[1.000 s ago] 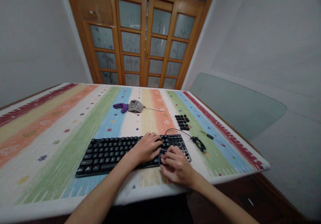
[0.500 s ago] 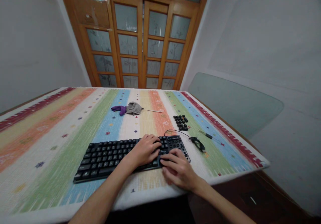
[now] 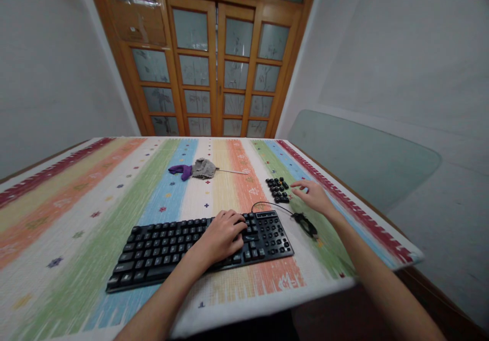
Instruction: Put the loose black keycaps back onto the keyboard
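A black computer keyboard (image 3: 160, 249) lies slanted along the near part of the table. Its number pad (image 3: 275, 233) at the right end has bare sockets without caps. My left hand (image 3: 224, 234) rests on the keys right of the middle, fingers laid over them and holding nothing. Beyond the number pad, loose black keycaps (image 3: 278, 191) lie grouped in rows on the cloth. Just to their right hovers my right hand (image 3: 314, 197), its fingers apart and pointing at the caps, with nothing in them.
The keyboard's bundled black cable (image 3: 304, 224) lies between the keyboard and my right forearm. Farther back lie a grey and purple cloth (image 3: 204, 169) and a thin rod (image 3: 233, 171). A striped tablecloth (image 3: 114, 214) covers the table; wooden doors (image 3: 217, 66) stand behind.
My right hand has left the number pad and moved forward and right to the loose keycaps. It now covers where a small dark-handled tool lay. My left hand stays on the keyboard.
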Tool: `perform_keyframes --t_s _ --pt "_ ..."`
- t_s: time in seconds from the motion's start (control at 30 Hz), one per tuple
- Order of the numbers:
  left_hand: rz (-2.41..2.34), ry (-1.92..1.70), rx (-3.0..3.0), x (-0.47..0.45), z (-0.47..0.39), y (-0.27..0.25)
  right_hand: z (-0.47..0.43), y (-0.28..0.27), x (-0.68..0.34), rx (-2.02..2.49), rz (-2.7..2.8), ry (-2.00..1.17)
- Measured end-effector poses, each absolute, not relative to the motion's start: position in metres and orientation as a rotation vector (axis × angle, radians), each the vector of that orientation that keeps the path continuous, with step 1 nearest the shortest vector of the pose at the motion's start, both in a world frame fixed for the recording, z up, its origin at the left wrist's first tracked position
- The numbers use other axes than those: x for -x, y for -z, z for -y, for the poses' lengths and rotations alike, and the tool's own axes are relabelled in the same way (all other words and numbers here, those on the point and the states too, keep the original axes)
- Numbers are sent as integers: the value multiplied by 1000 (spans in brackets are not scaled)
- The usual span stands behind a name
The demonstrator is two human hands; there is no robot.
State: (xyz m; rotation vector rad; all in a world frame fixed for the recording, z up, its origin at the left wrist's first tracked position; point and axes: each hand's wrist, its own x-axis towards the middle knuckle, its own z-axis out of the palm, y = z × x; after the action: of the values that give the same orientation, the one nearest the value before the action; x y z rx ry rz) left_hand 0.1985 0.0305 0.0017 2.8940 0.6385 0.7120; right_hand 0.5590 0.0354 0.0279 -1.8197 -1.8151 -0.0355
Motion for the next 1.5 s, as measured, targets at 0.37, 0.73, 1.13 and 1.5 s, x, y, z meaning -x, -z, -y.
perform_keyframes --t_s 0.37,0.73,1.13,1.5 --pt "-662 -652 -2920 -201 -28 -6 -118 -30 -587 2058 1862 -49" --pt "-699 -595 -2922 -202 -27 -7 -144 -14 -579 2131 1829 -101" --pt "-641 -645 -2913 -197 -26 -4 -101 -37 -556 1786 1947 -114" --pt "-633 -658 -2948 -198 -23 -4 5 -15 -501 1272 2058 -384"
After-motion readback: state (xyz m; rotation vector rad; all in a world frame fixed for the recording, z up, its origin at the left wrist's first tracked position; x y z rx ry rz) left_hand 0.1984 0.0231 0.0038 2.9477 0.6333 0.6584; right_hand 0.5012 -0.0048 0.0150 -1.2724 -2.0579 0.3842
